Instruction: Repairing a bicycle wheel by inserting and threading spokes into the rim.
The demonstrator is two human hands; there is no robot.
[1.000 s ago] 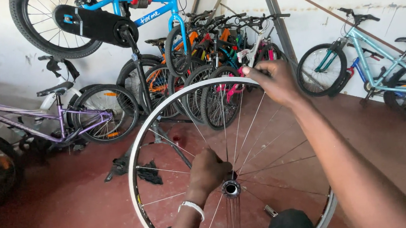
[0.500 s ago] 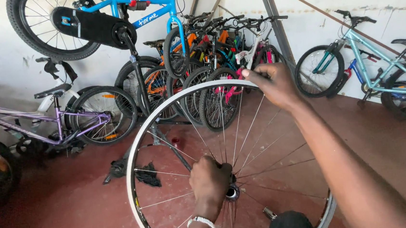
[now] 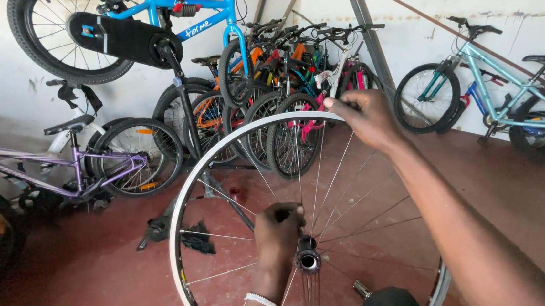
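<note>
Upright bare wheel [image 3: 188, 198]: left hand [image 3: 279, 231] closed on spokes beside hub [image 3: 307, 260], right hand [image 3: 366, 118] pinching top rim.

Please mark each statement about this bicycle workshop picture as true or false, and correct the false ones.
1. The right hand grips the top of the wheel rim. True.
2. The left hand rests on the floor. False: it is at the spokes beside the hub.
3. The wheel has a tyre fitted. False: the rim is bare.
4. A blue bicycle hangs above the others. True.
5. The purple bicycle stands at the right. False: at the left.
</note>
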